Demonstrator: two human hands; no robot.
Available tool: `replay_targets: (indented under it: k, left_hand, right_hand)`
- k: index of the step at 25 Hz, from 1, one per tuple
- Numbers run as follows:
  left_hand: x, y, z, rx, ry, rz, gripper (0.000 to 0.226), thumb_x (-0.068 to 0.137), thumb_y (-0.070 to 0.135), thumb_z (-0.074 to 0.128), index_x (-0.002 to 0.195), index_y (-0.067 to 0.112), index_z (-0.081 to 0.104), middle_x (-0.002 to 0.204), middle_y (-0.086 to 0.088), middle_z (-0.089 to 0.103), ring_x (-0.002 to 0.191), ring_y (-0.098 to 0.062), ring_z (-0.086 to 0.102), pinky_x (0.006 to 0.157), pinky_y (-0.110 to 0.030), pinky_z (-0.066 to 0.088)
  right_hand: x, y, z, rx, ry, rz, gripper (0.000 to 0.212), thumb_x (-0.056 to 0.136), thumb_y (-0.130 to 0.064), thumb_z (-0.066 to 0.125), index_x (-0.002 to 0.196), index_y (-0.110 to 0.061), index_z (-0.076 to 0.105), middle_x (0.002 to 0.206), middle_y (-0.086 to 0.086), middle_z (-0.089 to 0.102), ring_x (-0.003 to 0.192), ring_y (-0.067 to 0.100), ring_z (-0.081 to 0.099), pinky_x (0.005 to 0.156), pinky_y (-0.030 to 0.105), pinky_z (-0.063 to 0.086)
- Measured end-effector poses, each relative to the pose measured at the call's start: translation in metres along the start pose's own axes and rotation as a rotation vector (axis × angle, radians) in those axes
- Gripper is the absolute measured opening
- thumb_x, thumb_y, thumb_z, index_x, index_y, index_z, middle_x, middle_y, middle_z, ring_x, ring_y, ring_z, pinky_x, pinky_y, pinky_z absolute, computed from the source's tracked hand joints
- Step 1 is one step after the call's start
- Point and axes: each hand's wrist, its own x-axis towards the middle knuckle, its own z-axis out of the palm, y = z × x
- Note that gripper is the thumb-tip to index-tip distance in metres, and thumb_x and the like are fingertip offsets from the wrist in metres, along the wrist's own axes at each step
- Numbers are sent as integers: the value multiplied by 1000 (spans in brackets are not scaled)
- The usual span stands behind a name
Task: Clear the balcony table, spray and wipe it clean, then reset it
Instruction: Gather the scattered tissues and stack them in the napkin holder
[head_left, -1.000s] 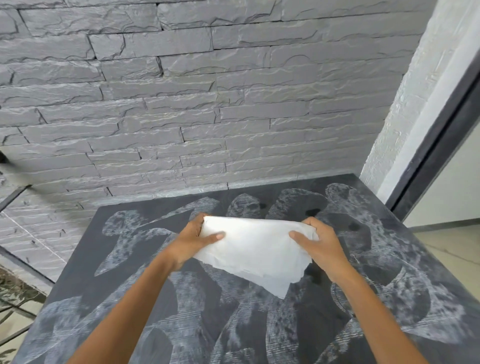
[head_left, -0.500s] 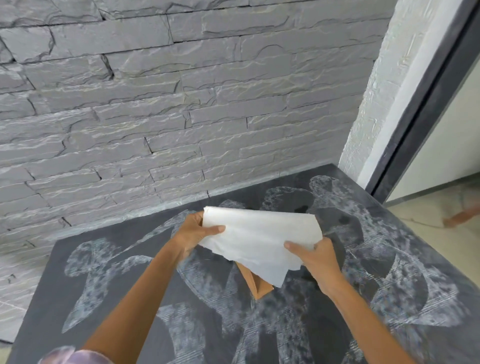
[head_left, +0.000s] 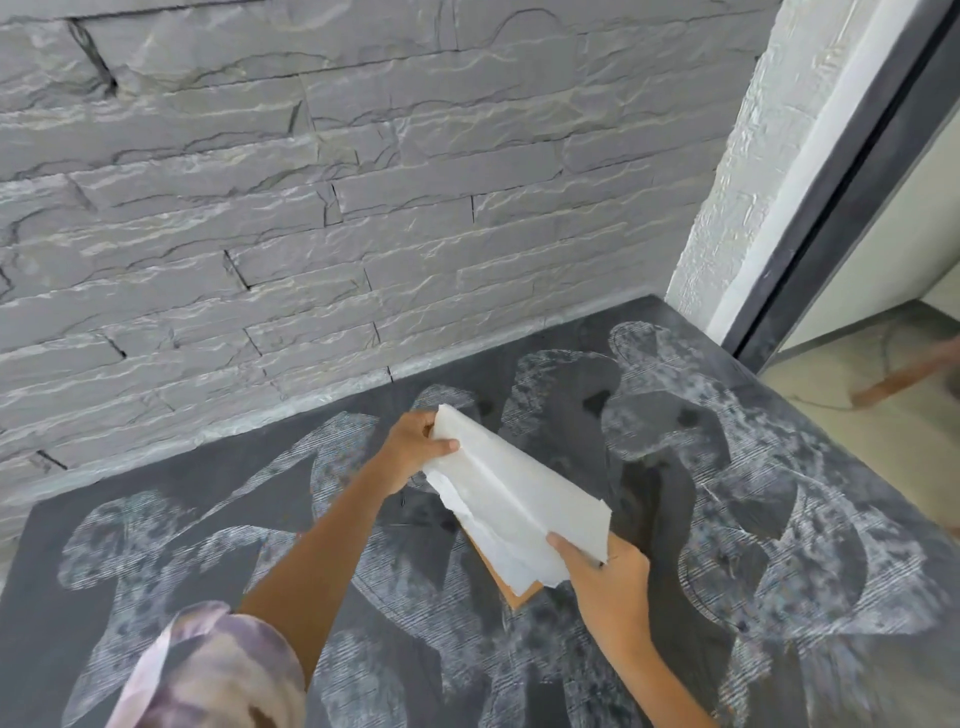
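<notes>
Paper, white and folded into a long strip with a crease down its length, is held just above the bench, over the middle of its patterned top. Its long axis is slanted, with the far end turned toward the bench's back edge and the near end toward its front right. The far end is pinched by the left hand, thumb on top and fingers curled behind. The near end is gripped by the right hand, thumb laid over the sheet. An orange-brown piece is seen under the paper's lower edge; whether it is also held cannot be told.
</notes>
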Motion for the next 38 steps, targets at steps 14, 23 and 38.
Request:
replay_targets:
  k: [14, 23, 38]
  left_hand:
    - [27, -30, 18, 213, -61, -123, 43, 77, -2, 62, 118, -1, 48, 119, -20, 52, 110, -34, 50, 81, -41, 45]
    - [20, -43, 19, 278, 75, -132, 52, 83, 4, 56, 132, 3, 41, 124, -17, 48, 97, -26, 48, 69, -30, 41]
    - [-11, -55, 43, -6, 389, -38, 40, 88, -2, 50, 126, 7, 44, 125, -11, 55, 115, -28, 52, 92, -35, 45]
  right_hand:
    - [-10, 23, 17, -211, -33, -115, 33, 67, 15, 71, 72, -17, 70, 55, -20, 60, 53, 1, 56, 47, 8, 38]
    - [-8, 27, 15, -310, -24, -114, 25, 70, 13, 71, 68, -12, 66, 52, -19, 54, 51, 6, 55, 43, 11, 42]
    - [-11, 50, 2, -294, -172, 110, 65, 61, -8, 87, 117, -18, 56, 102, -3, 63, 99, 17, 60, 72, 36, 59]
